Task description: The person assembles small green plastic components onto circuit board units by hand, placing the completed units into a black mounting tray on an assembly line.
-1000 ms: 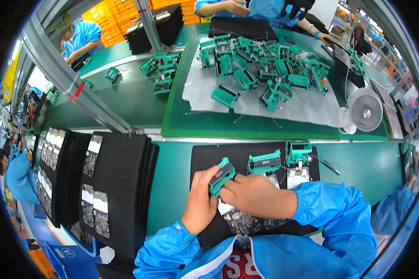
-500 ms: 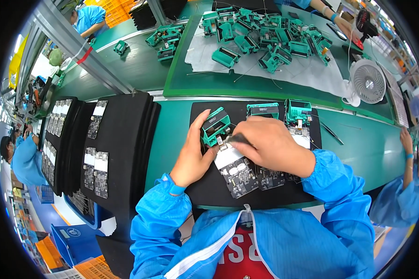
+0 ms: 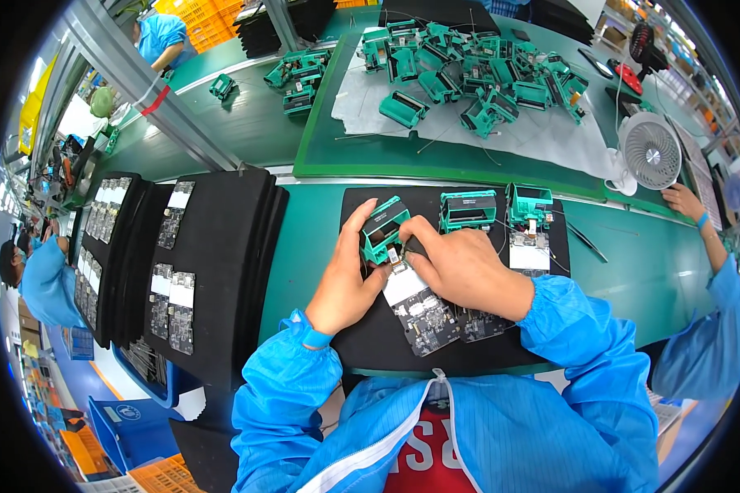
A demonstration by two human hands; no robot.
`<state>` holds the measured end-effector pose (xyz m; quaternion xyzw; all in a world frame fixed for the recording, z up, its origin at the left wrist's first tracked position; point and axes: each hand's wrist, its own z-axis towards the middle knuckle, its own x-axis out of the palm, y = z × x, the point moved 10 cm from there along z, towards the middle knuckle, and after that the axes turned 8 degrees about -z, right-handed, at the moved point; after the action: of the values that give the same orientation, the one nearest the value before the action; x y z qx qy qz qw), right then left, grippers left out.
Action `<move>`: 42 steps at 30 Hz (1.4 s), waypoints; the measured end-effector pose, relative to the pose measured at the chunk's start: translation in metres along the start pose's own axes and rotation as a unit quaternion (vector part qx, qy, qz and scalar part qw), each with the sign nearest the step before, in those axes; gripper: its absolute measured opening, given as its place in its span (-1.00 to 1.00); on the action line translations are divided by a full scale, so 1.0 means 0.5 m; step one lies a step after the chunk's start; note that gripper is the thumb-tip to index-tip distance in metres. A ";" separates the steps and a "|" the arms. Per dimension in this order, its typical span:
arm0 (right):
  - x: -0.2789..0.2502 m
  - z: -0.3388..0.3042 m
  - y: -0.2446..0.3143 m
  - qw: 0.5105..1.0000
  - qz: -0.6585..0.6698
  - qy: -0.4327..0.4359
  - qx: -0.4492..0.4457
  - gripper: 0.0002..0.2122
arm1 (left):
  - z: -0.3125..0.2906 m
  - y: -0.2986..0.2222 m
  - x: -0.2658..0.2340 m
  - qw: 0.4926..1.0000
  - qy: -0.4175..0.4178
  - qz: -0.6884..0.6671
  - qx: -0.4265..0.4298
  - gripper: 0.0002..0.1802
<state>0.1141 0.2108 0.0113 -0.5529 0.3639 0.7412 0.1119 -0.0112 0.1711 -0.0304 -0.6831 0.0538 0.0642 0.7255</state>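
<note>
Behind the hands (image 3: 341, 292) I saw a blue wristband (image 3: 314, 337), gathered blue sleeves (image 3: 292, 374), white-zipped blue jacket (image 3: 543, 427) and white-lettered red shirt (image 3: 429, 481).

Near the centre, the right hand (image 3: 466, 267) hides the upper part of 1 circuit board (image 3: 480, 326); anything in its grasp is too small to tell. The lower edge crops the blue jacket (image 3: 518, 427).

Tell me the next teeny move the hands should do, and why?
Maybe the right hand should gently press the small joint between the board and the green holder. Its fingertips are right beside that spot, and the left hand steadies the holder. I can't tell whether the joint is fully seated.
</note>
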 end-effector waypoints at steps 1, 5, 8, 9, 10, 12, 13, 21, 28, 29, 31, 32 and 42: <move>0.003 0.001 -0.001 1.000 -0.001 0.004 0.005 -0.73 | 0.000 0.002 0.000 1.000 -0.001 -0.011 -0.004 -0.03; 0.005 0.003 0.002 1.000 0.004 -0.002 -0.002 -0.74 | -0.001 0.002 -0.003 1.000 0.002 0.016 -0.002 -0.03; 0.002 0.003 0.007 1.000 0.008 -0.005 -0.001 -0.74 | -0.003 0.000 -0.003 0.997 0.005 0.077 0.020 0.02; -0.001 0.004 0.009 1.000 -0.003 -0.006 0.000 -0.74 | -0.003 -0.003 -0.004 0.999 0.001 0.052 0.012 -0.01; -0.001 0.005 0.010 1.000 -0.013 -0.006 0.000 -0.73 | -0.003 -0.003 -0.005 1.000 -0.002 0.028 0.004 -0.03; 0.003 0.006 0.011 1.000 -0.017 -0.007 -0.005 -0.74 | -0.004 -0.002 -0.006 1.000 -0.003 0.028 0.003 -0.03; 0.005 0.006 0.014 1.000 -0.021 -0.010 -0.012 -0.75 | -0.005 -0.001 -0.008 1.000 -0.006 0.030 0.003 -0.03; 0.010 -0.003 0.042 0.994 -0.088 -0.037 -0.061 -0.73 | -0.004 -0.009 -0.002 1.000 -0.005 0.012 0.001 -0.05; 0.017 -0.011 0.032 0.993 -0.071 -0.038 -0.084 -0.73 | 0.001 -0.009 0.005 1.000 -0.008 0.017 0.005 -0.06; 0.015 -0.015 0.021 0.996 -0.055 -0.037 -0.057 -0.74 | 0.001 -0.012 0.007 1.000 0.000 0.004 0.003 -0.05; -0.020 -0.038 0.023 0.994 -0.042 -0.073 -0.072 -0.75 | 0.002 -0.013 0.009 1.000 -0.008 0.023 0.011 -0.04; -0.046 -0.058 0.018 0.991 -0.025 -0.102 -0.080 -0.75 | 0.008 -0.014 0.015 0.999 -0.010 0.038 0.011 -0.04; -0.173 -0.488 -0.358 0.891 0.048 -0.270 0.363 -0.73 | 0.032 -0.047 0.028 0.999 0.050 0.010 0.015 -0.17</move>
<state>0.4276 0.1966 -0.0157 -0.2343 0.5896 0.6827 0.3624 0.0064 0.1858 -0.0085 -0.6740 0.0976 0.0362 0.7313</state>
